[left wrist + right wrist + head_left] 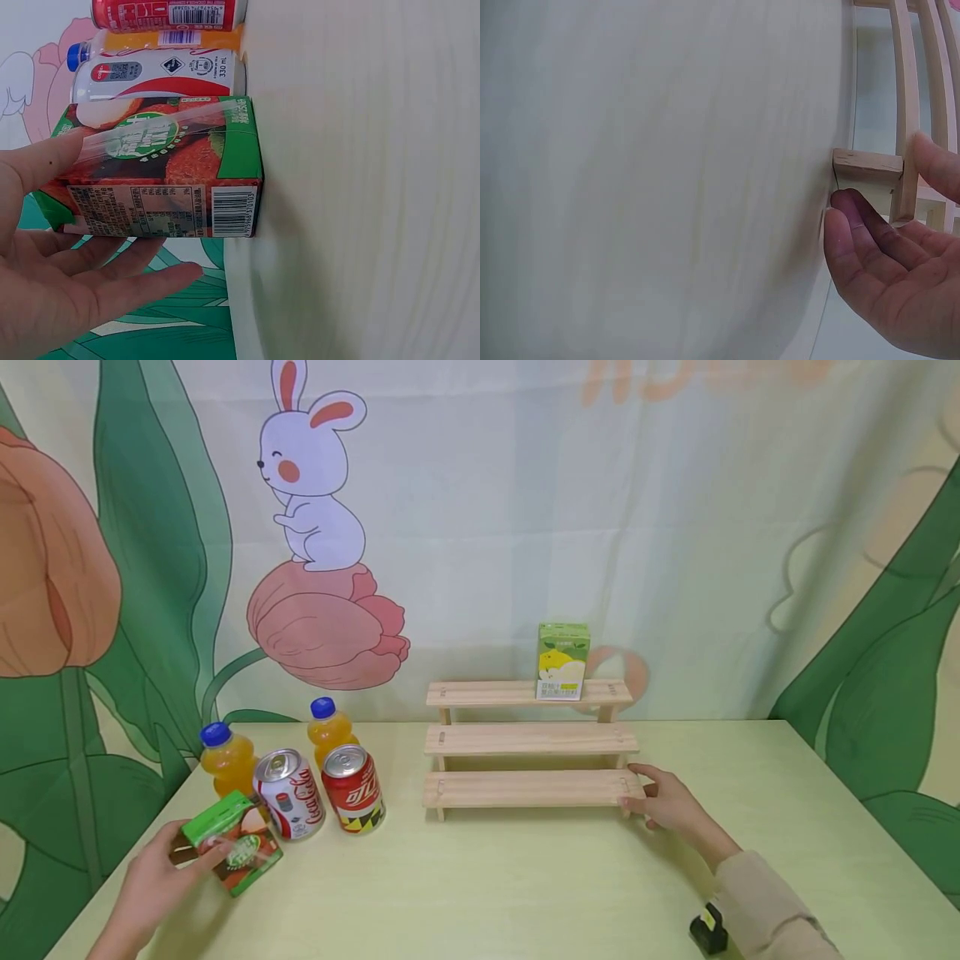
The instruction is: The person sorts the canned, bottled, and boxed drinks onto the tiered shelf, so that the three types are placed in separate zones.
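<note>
At the left of the head view, my left hand [155, 878] holds a green and red juice box [238, 847], thumb across its fruit-printed front and fingers behind. The box leans to one side in front of a white Coca-Cola can [291, 795]. From the left wrist view, the thumb lies over the printed face of the juice box [161, 150], whose barcode side shows. My right hand [667, 802] grips the right end of a three-step wooden rack [525, 787] at its lowest step. In the right wrist view, the thumb is on top of the slat [905, 112], fingers curled beneath.
A red cola can [354, 793] stands beside the white one. Two orange drink bottles with blue caps [322, 708] are behind the cans. On the rack's top step sits a green and yellow drink carton [562, 662]. A small black object [708, 931] lies near the right sleeve.
</note>
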### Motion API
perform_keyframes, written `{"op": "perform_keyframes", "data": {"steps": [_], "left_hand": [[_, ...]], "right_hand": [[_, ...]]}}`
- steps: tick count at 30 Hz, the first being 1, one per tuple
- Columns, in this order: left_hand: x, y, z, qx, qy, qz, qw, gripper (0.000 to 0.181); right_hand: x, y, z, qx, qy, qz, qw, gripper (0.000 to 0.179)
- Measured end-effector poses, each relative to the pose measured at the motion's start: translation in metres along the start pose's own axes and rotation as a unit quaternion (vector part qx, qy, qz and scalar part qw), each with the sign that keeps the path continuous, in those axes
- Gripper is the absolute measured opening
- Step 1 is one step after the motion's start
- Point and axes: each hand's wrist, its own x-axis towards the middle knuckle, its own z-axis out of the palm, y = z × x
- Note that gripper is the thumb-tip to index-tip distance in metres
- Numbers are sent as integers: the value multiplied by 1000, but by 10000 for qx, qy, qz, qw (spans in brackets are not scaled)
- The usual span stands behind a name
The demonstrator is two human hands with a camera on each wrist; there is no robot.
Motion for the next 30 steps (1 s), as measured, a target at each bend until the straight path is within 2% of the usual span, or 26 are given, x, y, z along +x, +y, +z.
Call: {"op": "perform_keyframes", "data": {"steps": [8,9,11,16,22,30], "left_hand": [[5,-8,4,153,228,31,9996,71],[6,-10,5,257,356,43,9990,69],[7,-12,5,33,269,-47,9996,72],[9,-17,8,179,457,-25,9988,72],[-1,-3,5,55,723,122,9973,61],[-10,12,0,76,723,210,9971,54]], "right_hand": [[-2,-1,0,-2,-4,40,10000,65],[-2,-1,0,1,-5,52,10000,65],[-2,-1,0,-7,0,65,10000,65],[-1,-2,0,31,2,56,10000,64],[0,-1,0,-16,-3,24,10000,64],[0,-1,-1,-41,-31,12,10000,64]]}}
